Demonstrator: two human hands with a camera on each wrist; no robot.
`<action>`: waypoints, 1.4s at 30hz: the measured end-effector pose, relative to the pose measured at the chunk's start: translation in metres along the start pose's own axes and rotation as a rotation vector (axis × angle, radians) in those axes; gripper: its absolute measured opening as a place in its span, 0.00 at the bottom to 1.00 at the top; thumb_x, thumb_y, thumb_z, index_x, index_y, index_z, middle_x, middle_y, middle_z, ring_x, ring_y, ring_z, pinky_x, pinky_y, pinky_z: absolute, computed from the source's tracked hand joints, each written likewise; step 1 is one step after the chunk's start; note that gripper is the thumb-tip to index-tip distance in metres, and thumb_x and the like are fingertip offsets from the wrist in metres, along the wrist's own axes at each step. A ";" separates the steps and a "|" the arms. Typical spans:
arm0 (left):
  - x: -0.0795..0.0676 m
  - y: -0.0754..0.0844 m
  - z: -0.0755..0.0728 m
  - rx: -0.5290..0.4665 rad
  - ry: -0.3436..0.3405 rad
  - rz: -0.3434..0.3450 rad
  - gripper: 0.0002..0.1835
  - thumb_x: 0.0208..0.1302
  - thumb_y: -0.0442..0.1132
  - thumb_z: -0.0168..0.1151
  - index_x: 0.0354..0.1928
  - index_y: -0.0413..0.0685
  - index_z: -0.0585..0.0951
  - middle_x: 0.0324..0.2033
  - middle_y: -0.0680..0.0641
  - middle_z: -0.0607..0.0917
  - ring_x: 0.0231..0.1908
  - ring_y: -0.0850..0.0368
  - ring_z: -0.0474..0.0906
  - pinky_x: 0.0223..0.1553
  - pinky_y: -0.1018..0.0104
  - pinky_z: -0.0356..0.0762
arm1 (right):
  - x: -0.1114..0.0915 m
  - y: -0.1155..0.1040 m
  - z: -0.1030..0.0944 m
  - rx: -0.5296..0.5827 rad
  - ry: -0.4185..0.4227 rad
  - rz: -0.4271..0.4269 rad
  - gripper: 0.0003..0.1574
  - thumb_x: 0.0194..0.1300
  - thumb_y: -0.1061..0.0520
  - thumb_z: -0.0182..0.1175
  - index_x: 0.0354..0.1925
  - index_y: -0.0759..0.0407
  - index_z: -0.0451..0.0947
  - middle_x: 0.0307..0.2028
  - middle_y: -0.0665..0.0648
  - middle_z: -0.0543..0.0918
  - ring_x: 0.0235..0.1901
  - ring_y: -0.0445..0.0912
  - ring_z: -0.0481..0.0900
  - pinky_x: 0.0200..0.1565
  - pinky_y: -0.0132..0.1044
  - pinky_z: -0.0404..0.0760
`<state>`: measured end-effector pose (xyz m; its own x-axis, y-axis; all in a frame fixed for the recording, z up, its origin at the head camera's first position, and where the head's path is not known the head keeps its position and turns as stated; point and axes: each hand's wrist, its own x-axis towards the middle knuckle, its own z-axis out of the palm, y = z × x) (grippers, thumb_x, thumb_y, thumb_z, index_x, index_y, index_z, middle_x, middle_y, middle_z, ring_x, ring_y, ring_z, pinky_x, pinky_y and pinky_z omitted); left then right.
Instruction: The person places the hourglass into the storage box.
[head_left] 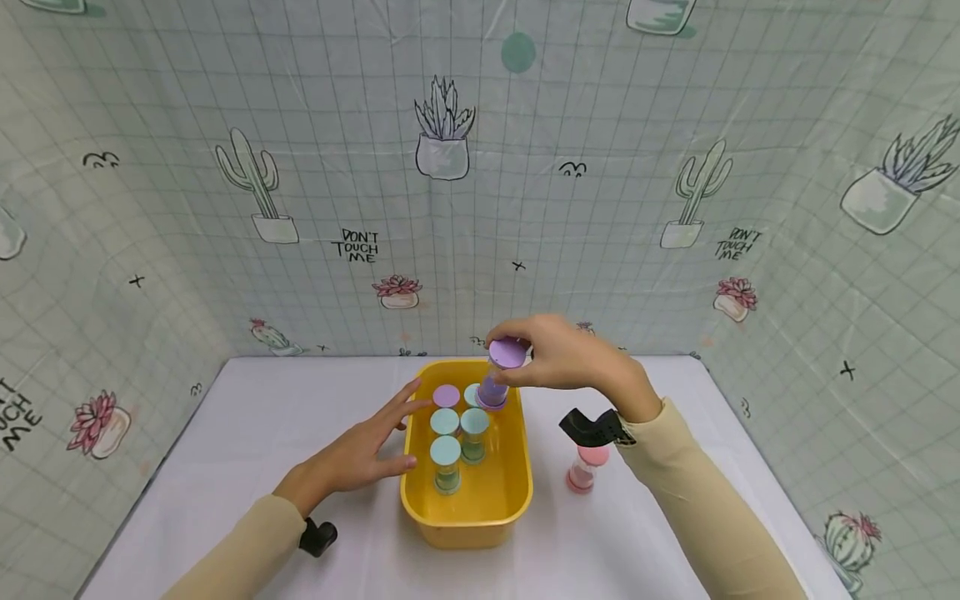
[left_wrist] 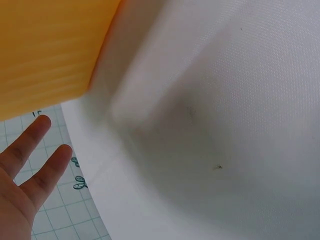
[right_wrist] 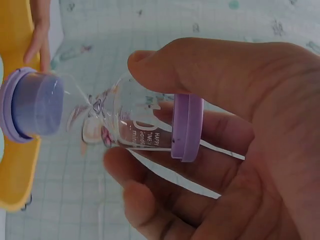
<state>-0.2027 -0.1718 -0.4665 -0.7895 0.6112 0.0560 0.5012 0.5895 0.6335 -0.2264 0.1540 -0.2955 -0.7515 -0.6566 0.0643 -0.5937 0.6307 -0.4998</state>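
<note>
My right hand (head_left: 566,354) grips a purple sand timer (head_left: 507,353) by its upper part, over the back right of the yellow tub (head_left: 467,525). In the right wrist view the timer's purple sand (right_wrist: 42,102) lies in the bulb away from the palm, and thumb and fingers curl round the clear bulb near the other cap. My left hand (head_left: 358,457) is at the tub's left side, fingers spread, fingertips by the rim. Inside the tub stand another purple-capped timer (head_left: 446,396) and several with light teal caps, such as the front one (head_left: 446,452).
A pink sand timer (head_left: 582,473) stands on the white table (head_left: 322,408) right of the tub, below my right wrist. A patterned cloth (head_left: 442,217) hangs behind the table and along both sides. Black wrist mounts sit on both forearms.
</note>
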 end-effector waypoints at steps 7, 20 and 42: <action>0.000 0.000 -0.001 -0.024 -0.007 0.011 0.39 0.68 0.55 0.63 0.79 0.70 0.60 0.83 0.59 0.41 0.64 0.43 0.77 0.58 0.33 0.78 | 0.013 -0.012 0.015 -0.012 -0.108 -0.066 0.21 0.63 0.51 0.71 0.53 0.53 0.83 0.42 0.49 0.86 0.37 0.39 0.81 0.42 0.31 0.84; 0.001 -0.001 -0.001 0.007 -0.002 0.019 0.41 0.69 0.54 0.63 0.80 0.71 0.58 0.83 0.60 0.41 0.64 0.44 0.77 0.58 0.34 0.78 | 0.021 -0.013 0.039 -0.042 -0.314 -0.050 0.18 0.60 0.57 0.73 0.49 0.56 0.83 0.42 0.48 0.85 0.39 0.40 0.81 0.44 0.31 0.84; -0.002 0.003 -0.003 0.000 -0.018 -0.010 0.41 0.69 0.55 0.64 0.80 0.71 0.57 0.83 0.60 0.40 0.68 0.39 0.74 0.63 0.32 0.75 | 0.022 0.009 0.091 -0.053 -0.452 0.077 0.19 0.57 0.59 0.77 0.47 0.51 0.84 0.42 0.44 0.84 0.42 0.38 0.79 0.50 0.31 0.81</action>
<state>-0.2010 -0.1728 -0.4620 -0.7881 0.6145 0.0358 0.4932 0.5955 0.6341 -0.2222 0.1077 -0.3773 -0.6000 -0.7144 -0.3600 -0.5641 0.6970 -0.4427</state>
